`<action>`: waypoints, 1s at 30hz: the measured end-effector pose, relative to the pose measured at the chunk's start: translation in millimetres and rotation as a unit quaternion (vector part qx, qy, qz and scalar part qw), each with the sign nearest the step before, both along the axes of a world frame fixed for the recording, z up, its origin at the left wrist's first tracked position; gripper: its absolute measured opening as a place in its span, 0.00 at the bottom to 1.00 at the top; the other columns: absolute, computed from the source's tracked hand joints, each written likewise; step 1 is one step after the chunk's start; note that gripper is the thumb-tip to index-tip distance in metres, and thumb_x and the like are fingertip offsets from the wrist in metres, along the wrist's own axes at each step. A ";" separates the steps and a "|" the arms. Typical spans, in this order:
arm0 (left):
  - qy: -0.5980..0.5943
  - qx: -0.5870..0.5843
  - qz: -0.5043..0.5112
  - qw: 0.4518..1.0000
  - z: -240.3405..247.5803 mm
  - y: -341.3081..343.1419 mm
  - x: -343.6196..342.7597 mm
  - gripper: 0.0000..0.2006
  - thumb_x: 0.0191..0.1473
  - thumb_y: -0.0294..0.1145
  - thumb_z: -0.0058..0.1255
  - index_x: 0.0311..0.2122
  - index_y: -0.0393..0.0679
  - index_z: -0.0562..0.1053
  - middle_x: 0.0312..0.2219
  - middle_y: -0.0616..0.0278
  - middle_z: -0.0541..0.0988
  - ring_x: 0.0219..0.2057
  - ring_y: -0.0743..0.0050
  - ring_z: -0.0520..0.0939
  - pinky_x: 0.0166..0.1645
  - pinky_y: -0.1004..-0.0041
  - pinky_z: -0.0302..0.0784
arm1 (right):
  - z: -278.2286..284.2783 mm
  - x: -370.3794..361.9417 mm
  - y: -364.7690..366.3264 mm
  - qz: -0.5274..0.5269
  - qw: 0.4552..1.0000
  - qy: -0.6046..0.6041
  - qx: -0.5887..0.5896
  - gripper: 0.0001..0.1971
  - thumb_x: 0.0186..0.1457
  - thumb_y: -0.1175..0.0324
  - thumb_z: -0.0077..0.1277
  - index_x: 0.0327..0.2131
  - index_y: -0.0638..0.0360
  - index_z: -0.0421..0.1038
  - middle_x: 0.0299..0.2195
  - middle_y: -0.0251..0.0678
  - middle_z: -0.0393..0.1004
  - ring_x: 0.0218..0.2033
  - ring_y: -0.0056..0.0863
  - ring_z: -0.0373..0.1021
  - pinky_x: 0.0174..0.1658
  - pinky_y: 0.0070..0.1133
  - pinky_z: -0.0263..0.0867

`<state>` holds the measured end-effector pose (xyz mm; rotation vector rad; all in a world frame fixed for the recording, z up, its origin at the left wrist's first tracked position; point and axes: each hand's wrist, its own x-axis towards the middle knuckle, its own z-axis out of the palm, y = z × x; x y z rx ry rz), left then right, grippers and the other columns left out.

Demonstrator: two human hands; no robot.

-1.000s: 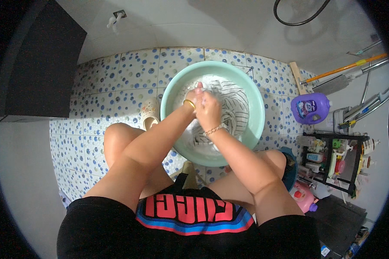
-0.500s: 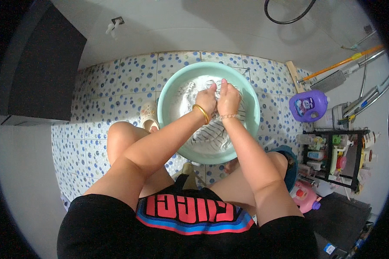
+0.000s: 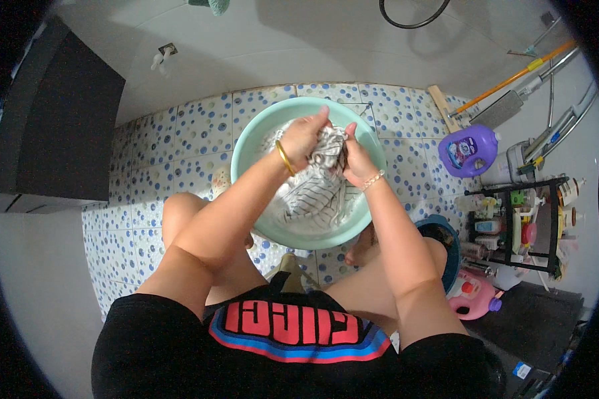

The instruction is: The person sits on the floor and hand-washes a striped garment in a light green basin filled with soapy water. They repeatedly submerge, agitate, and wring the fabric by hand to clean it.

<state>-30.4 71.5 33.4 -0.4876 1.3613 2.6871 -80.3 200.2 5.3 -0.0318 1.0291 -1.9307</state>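
A mint-green basin [image 3: 243,149] stands on the tiled floor in front of me, with white suds in it. In it lies a wet white garment with dark stripes [image 3: 316,193], part of it bunched up between my hands. My left hand [image 3: 304,138], a gold bangle at its wrist, grips the raised bunch from the left, thumb pointing up. On the right side of the bunch, my right hand [image 3: 359,159] is closed on the cloth, a beaded bracelet at its wrist. The cloth hides some of my fingertips.
Right of the basin stand a purple detergent jug [image 3: 469,151], a black rack of bottles [image 3: 512,226], a pink jug [image 3: 472,294] and a dark blue bucket [image 3: 449,249]. A mop with an orange handle [image 3: 512,78] leans at the back right. A black cabinet [image 3: 60,113] is at left.
My hands have moved apart, the left one leftward. A bunch of the striped garment now shows lifted between them. The whole view has shifted slightly.
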 end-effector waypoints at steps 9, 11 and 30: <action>0.015 -0.138 0.075 0.987 -16.2 -14.6 -1.2 0.07 0.50 0.29 0.42 0.35 0.40 0.66 0.27 0.64 0.72 0.26 0.79 0.72 0.31 0.80 0.70 | 8.3 -31.5 21.1 -0.235 0.955 0.141 0.110 0.09 0.50 0.63 0.43 0.30 0.59 0.64 0.26 0.32 0.66 0.25 0.20 0.63 0.29 0.20 0.63; -0.024 -0.156 0.100 0.982 -28.3 -12.7 -0.8 0.08 0.51 0.31 0.39 0.35 0.40 0.66 0.26 0.65 0.71 0.26 0.77 0.72 0.31 0.77 0.70 | 26.2 -17.2 10.2 -0.249 0.885 0.274 0.282 0.09 0.51 0.64 0.42 0.28 0.60 0.64 0.24 0.33 0.68 0.24 0.23 0.64 0.30 0.21 0.62; -0.149 0.033 0.142 0.978 -38.5 27.6 -14.2 0.16 0.51 0.46 0.38 0.24 0.44 0.65 0.19 0.65 0.69 0.21 0.71 0.70 0.29 0.66 0.65 | 23.9 7.6 -35.0 -0.175 0.622 0.623 0.441 0.17 0.51 0.65 0.39 0.14 0.65 0.64 0.14 0.48 0.64 0.17 0.45 0.63 0.20 0.30 0.59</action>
